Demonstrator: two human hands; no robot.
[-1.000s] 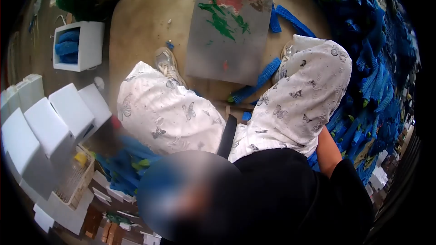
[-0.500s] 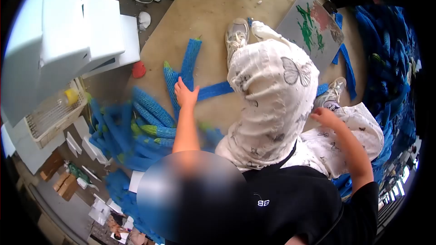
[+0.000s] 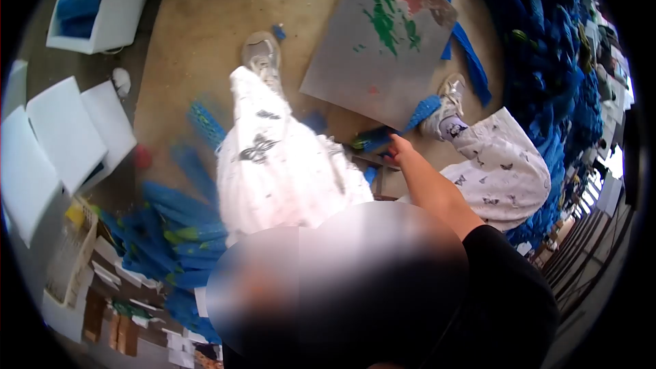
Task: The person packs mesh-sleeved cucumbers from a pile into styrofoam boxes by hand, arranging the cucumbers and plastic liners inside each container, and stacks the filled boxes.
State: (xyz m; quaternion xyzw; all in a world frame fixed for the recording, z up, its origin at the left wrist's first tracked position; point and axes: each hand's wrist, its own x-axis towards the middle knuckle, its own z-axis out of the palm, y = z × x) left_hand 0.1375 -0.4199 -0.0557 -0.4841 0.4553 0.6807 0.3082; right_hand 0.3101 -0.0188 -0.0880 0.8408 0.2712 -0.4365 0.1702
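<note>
My right hand reaches down between my knees beside the grey board. Its fingers are curled at a blue mesh net tube with a green-yellow end, and they appear closed on it. Another piece of blue mesh lies just beyond the hand, by my shoe. My left hand does not show; a blurred patch covers the lower middle of the view. Left of my leg, a textured blue net tube lies on the floor.
A grey board with green and red paint stands ahead. Blue netting is heaped at right, and more net tubes lie at left. White boxes and a white bin holding blue netting stand at far left.
My right hand has moved left and forward from beside my knee to the blue net tube. My left hand has left the blue tubes and gone from sight. The view has shifted right.
</note>
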